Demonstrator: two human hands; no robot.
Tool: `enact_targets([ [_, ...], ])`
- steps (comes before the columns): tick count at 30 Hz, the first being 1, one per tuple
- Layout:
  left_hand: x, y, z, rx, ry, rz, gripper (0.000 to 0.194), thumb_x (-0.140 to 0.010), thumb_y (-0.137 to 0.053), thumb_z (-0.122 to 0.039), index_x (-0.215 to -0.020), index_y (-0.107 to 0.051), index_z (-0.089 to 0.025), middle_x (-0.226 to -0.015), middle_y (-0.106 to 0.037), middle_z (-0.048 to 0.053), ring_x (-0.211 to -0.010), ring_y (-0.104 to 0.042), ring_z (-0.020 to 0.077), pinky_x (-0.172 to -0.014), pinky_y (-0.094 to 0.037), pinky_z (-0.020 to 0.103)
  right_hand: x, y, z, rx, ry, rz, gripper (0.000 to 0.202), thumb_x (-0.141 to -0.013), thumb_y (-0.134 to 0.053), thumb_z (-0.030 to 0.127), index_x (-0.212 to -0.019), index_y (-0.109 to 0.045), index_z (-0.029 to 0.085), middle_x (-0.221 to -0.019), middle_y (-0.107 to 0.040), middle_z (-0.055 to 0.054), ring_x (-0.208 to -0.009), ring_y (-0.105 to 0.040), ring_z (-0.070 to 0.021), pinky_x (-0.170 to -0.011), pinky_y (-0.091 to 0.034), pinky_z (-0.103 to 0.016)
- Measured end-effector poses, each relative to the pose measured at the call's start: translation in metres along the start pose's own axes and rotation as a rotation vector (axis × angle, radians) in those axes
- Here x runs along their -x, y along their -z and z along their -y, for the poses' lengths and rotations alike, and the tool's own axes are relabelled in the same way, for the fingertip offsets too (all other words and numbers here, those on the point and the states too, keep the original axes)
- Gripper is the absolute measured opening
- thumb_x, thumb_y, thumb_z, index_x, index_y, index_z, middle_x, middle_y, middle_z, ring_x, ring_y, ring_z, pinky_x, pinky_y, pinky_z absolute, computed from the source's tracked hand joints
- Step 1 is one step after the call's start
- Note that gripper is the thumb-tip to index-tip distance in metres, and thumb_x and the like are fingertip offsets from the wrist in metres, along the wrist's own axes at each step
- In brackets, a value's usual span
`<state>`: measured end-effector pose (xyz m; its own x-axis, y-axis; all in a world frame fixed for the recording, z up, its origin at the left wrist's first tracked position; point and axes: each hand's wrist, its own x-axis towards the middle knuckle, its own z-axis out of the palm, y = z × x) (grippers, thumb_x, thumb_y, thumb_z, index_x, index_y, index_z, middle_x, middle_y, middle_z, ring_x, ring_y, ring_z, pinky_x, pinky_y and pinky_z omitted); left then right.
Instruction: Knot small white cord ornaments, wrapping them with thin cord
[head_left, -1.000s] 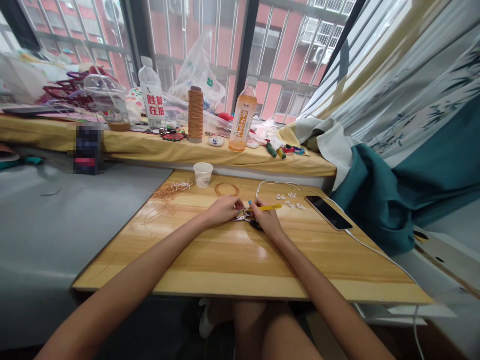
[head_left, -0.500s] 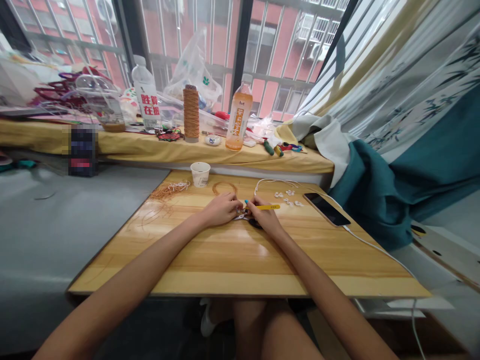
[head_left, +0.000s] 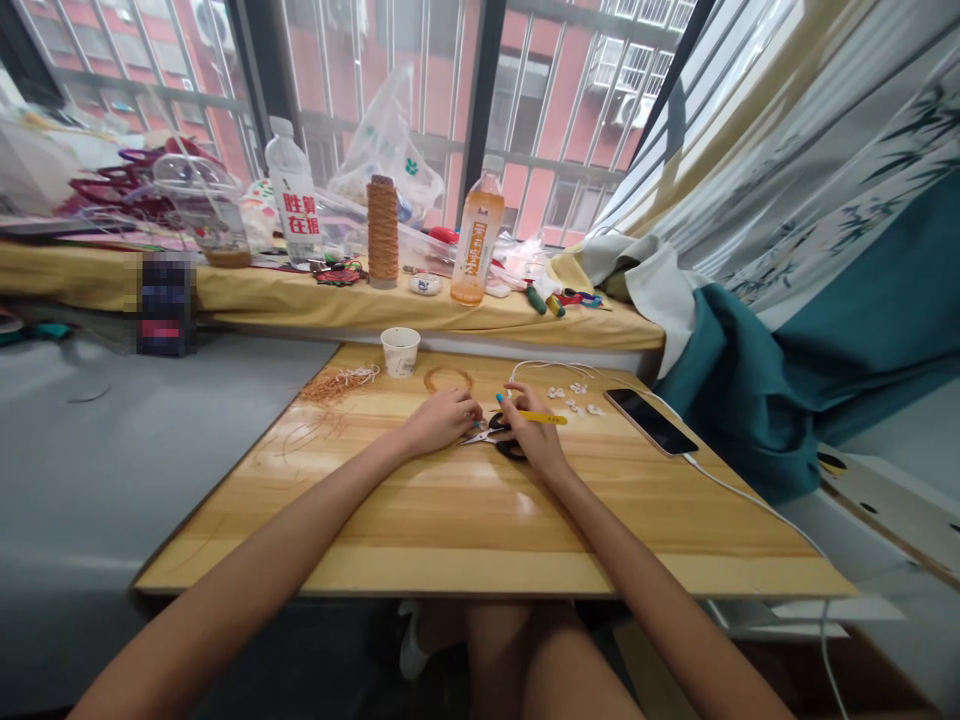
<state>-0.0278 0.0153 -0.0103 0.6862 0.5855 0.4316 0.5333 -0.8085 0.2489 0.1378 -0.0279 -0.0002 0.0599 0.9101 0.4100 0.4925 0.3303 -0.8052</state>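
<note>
A slim yellow tool with dark lettering (head_left: pixel 552 419) lies in the center of the frame, held in the right hand (head_left: pixel 534 436), its thumb pressed to it and a finger lifted. Just left, black-handled scissors with silver blades (head_left: pixel 487 435) rest on the light-brown wood-grain counter (head_left: pixel 450 520), between the hands. The left hand (head_left: pixel 444 418) has its fingertips drawn together near the blade tips; whether they grip anything is too small to tell.

Beyond the left hand lies a ring of thin orange-brown cord (head_left: pixel 450 368), with a white paper cup (head_left: pixel 401 355) near it and a tangle of brown and white thread (head_left: pixel 335 385) farther left. Right of center are small white pieces (head_left: pixel 556 393), then a dark-screened phone (head_left: pixel 651 420) joined to a white cable (head_left: pixel 739 490). Along the upper center, a yellow-cloth-covered ledge (head_left: pixel 450 318) carries a tall orange-brown thread spool (head_left: pixel 382 232) and an orange drink bottle (head_left: pixel 476 240).
</note>
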Motion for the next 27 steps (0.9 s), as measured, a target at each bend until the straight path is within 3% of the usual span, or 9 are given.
enact_targets([
  [2, -0.0006, 0.0, 0.0007, -0.01, 0.024, 0.003, 0.019, -0.079, -0.042, -0.022, -0.086, -0.06, -0.018, -0.083, -0.054, 0.006, -0.079, -0.049, 0.0153, -0.069, -0.037, 0.026, 0.0006, -0.0002, 0.0001, -0.05, -0.036, 0.0, 0.031, -0.075, -0.045, 0.04, -0.098, -0.051, 0.019, -0.057, -0.049, 0.004, -0.055, -0.053, -0.0129, -0.049, -0.04, -0.022],
  [7, -0.0001, 0.001, 0.0008, -0.02, 0.02, -0.005, 0.02, -0.079, -0.042, -0.021, -0.087, -0.06, -0.02, -0.08, -0.052, 0.004, -0.074, -0.047, 0.0142, -0.065, -0.035, 0.024, 0.0013, -0.0039, -0.0003, -0.158, -0.087, 0.167, 0.026, -0.073, -0.047, 0.036, -0.094, -0.05, 0.02, -0.056, -0.048, 0.006, -0.05, -0.053, -0.0108, -0.047, -0.042, -0.021],
  [18, 0.0023, 0.0046, 0.0014, 0.033, 0.0, 0.03, 0.019, -0.078, -0.043, -0.019, -0.087, -0.06, -0.02, -0.08, -0.05, 0.003, -0.075, -0.047, 0.0131, -0.064, -0.035, 0.021, -0.0006, -0.0027, 0.0002, -0.13, -0.107, 0.116, 0.022, -0.073, -0.044, 0.032, -0.088, -0.052, 0.019, -0.053, -0.048, 0.006, -0.043, -0.045, -0.0087, -0.043, -0.035, -0.02],
  [27, 0.001, 0.0011, 0.005, 0.139, 0.02, 0.034, 0.02, -0.076, -0.043, -0.016, -0.086, -0.061, -0.018, -0.081, -0.05, 0.004, -0.077, -0.047, 0.0137, -0.067, -0.037, 0.022, -0.0005, -0.0039, -0.002, -0.158, -0.123, 0.167, 0.023, -0.072, -0.046, 0.032, -0.089, -0.052, 0.018, -0.051, -0.05, 0.006, -0.042, -0.046, -0.0089, -0.043, -0.035, -0.02],
])
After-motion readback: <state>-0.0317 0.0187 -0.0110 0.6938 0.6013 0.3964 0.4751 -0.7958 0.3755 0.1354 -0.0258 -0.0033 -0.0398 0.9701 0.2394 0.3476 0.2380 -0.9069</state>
